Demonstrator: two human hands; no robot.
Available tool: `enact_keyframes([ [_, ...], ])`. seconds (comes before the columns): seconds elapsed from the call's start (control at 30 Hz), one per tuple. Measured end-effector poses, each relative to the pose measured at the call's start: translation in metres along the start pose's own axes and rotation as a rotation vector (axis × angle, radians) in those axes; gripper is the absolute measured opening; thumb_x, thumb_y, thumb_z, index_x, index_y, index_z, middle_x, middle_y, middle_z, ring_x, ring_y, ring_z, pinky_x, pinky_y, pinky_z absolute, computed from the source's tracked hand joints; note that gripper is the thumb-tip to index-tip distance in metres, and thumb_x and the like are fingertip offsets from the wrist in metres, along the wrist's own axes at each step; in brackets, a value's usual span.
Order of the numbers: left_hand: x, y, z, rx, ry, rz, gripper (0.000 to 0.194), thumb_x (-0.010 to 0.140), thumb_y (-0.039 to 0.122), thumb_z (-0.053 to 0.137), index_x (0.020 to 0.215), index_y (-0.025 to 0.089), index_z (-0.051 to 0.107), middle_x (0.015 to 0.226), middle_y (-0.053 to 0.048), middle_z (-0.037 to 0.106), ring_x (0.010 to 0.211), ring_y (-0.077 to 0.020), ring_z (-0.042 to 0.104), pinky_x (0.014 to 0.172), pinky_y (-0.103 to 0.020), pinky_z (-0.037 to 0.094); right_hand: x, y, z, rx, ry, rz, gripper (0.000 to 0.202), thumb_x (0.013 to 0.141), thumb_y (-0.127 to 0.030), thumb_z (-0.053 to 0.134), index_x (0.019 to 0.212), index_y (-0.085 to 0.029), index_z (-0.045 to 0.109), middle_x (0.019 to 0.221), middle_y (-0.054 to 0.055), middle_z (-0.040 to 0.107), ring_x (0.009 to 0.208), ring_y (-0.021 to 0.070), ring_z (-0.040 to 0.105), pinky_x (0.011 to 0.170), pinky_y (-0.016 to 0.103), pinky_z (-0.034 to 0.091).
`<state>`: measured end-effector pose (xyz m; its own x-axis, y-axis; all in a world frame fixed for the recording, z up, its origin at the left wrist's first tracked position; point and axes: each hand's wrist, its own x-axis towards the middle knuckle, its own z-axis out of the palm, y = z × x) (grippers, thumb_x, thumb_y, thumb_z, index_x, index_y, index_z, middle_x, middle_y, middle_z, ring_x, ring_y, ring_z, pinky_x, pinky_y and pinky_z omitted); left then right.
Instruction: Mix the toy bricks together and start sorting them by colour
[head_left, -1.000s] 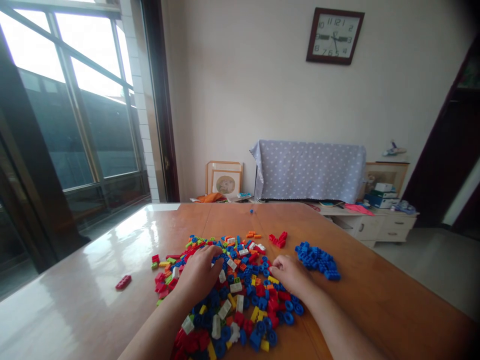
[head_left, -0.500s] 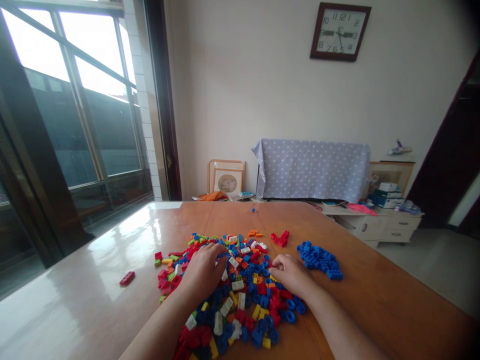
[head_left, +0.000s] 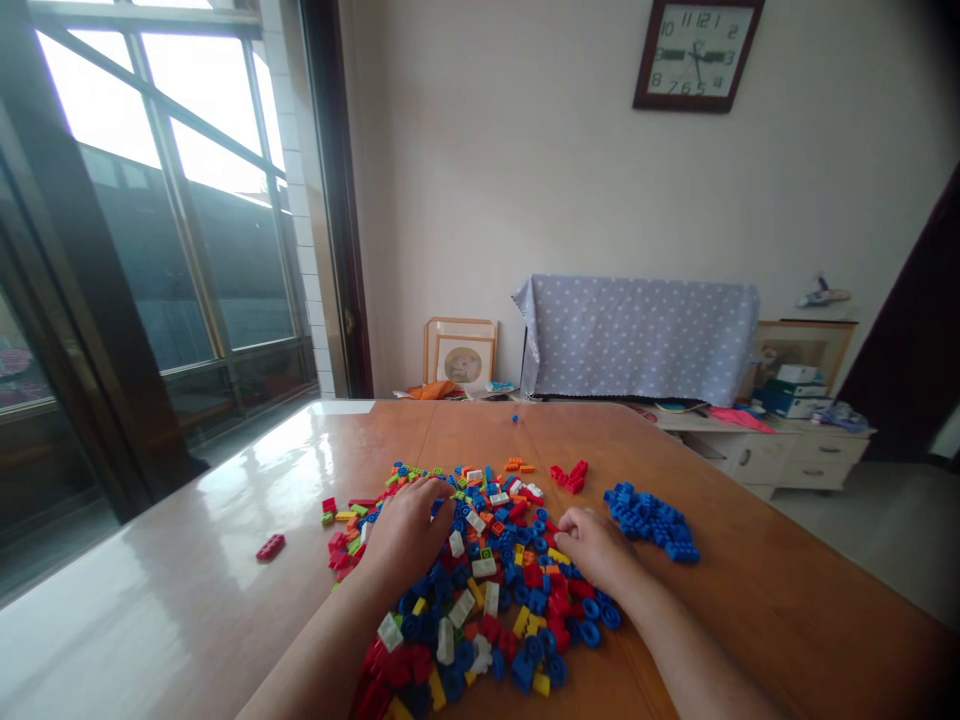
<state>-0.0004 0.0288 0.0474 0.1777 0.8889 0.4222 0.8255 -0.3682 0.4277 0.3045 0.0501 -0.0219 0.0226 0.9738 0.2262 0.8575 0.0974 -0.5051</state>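
Lying on table (head_left: 750, 610), mixed bricks (head_left: 484, 567), blue heap (head_left: 651, 520)

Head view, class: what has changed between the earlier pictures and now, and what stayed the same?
The scene, wall clock included, has shifted rightward in the picture, suggesting the view turned left. No taking or letting go shows. The left hand stays over the mixed bricks, the right hand at their right edge; the blue brick heap looks unchanged.
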Motion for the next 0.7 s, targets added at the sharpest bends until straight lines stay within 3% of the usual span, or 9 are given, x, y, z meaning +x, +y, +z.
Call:
enact_keyframes([
  [0.2, 0.004, -0.021, -0.005, -0.046, 0.079, -0.191, 0.027, 0.095, 0.035, 0.047, 0.106, 0.022, 0.068, 0.105, -0.005, 0.074, 0.094, -0.0203, 0.067, 0.078, -0.028, 0.047, 0.004, -0.002, -0.004, 0.023, -0.025, 0.009, 0.014, 0.081, -0.028, 0.057, 0.074, -0.021, 0.068, 0.078, 0.003, 0.067, 0.073, 0.0173, 0.059, 0.065, 0.026, 0.038],
  [0.33, 0.007, -0.031, -0.007, -0.030, 0.108, -0.261, 0.028, 0.095, 0.033, 0.046, 0.108, 0.022, 0.068, 0.102, -0.005, 0.075, 0.094, -0.0205, 0.068, 0.079, -0.029, 0.047, 0.003, -0.009, 0.000, 0.218, -0.020, -0.145, 0.020, 0.084, -0.033, 0.055, 0.085, -0.021, 0.071, 0.084, 0.003, 0.069, 0.077, 0.0184, 0.062, 0.070, 0.027, 0.045],
  [0.5, 0.006, -0.029, -0.001, 0.063, 0.027, -0.224, 0.033, 0.097, 0.036, 0.046, 0.118, 0.021, 0.067, 0.117, -0.009, 0.072, 0.111, -0.0244, 0.064, 0.093, -0.033, 0.046, 0.000, -0.013, 0.006, 0.279, -0.012, -0.247, 0.028, 0.088, -0.041, 0.051, 0.091, -0.022, 0.071, 0.083, 0.003, 0.069, 0.079, 0.0197, 0.063, 0.073, 0.029, 0.047],
  [0.6, 0.000, -0.022, 0.005, 0.115, -0.026, -0.179, 0.034, 0.090, 0.045, 0.059, 0.115, 0.025, 0.070, 0.123, -0.009, 0.070, 0.122, -0.0297, 0.058, 0.104, -0.040, 0.041, 0.001, -0.009, 0.006, 0.258, 0.002, -0.242, 0.029, 0.090, -0.042, 0.049, 0.090, -0.022, 0.071, 0.086, 0.003, 0.071, 0.082, 0.0206, 0.065, 0.076, 0.030, 0.047],
  [0.7, -0.007, -0.015, 0.009, 0.177, -0.117, -0.109, 0.044, 0.092, 0.056, 0.053, 0.123, 0.029, 0.067, 0.133, -0.007, 0.065, 0.133, -0.0339, 0.048, 0.112, -0.048, 0.034, 0.002, -0.006, 0.007, 0.251, -0.022, -0.239, 0.031, 0.091, -0.045, 0.047, 0.089, -0.024, 0.070, 0.089, 0.003, 0.073, 0.085, 0.0218, 0.066, 0.076, 0.030, 0.047],
])
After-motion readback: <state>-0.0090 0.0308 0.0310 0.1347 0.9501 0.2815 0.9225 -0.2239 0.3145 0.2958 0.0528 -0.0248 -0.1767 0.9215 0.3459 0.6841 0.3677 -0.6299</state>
